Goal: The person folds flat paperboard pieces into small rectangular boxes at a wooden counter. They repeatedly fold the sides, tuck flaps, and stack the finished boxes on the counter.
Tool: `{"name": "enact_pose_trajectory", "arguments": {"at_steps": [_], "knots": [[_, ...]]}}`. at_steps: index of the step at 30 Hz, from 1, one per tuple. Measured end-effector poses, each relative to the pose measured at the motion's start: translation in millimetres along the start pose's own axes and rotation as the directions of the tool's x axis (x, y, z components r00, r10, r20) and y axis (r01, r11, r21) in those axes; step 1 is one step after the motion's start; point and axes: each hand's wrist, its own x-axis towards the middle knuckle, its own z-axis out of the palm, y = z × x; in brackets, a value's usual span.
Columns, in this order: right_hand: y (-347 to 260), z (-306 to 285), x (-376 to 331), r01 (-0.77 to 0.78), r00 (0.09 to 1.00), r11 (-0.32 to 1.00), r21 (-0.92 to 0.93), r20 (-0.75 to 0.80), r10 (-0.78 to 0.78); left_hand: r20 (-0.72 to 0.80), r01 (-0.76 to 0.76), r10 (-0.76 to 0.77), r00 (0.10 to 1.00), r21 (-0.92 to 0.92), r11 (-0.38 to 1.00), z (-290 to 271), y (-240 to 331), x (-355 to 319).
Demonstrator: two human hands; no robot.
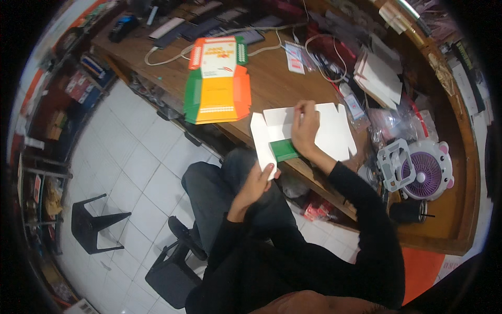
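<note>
A partly folded cardboard box (334, 128), white inside with a green panel showing, lies at the table's near edge. My left hand (257, 183) pinches the lower end of its raised left side flap, thumb on top. Over the middle of the box is my right hand (307, 125), its fingers curled together against the upper wall. Whatever those fingertips may hold is hidden. Left of the box rests a flat, printed box blank (217, 99) in orange, green, white and yellow, partly overhanging the table edge.
Several phones (201, 29) and white cables lie along the wooden table's (272, 78) far side. White folded cartons (379, 76) stand at the right, above a purple fan (421, 175) and a dark cup (408, 211). A black stool (97, 224) is on the tiled floor.
</note>
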Motion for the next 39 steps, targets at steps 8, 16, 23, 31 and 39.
{"name": "enact_pose_trajectory", "arguments": {"at_steps": [8, 16, 23, 31, 39], "knots": [[-28, -48, -80, -0.332, 0.858, 0.790, 0.515, -0.183, 0.480, -0.377, -0.300, 0.216, 0.901, -0.179, 0.937, -12, 24, -65], [-48, -104, -72, -0.691, 0.654, -0.154, 0.707, 0.701, 0.286, -0.244, -0.349, 0.301, 0.922, -0.183, 0.919, -51, 24, -104], [-73, -172, -13, -0.108, 0.987, 0.852, 0.513, 0.161, 0.028, -0.321, -0.475, 0.739, 0.593, 0.602, 0.642, -26, 103, -50], [22, -137, 7, 0.904, 0.356, 0.397, 0.156, 0.236, -0.904, 0.719, -0.641, 0.477, 0.505, 0.683, -0.351, -20, 123, 12], [66, -130, -32, 0.413, 0.434, 0.797, 0.440, 0.675, -0.597, 0.731, -0.748, 0.163, 0.662, 0.657, 0.094, -35, 56, 19]]}}
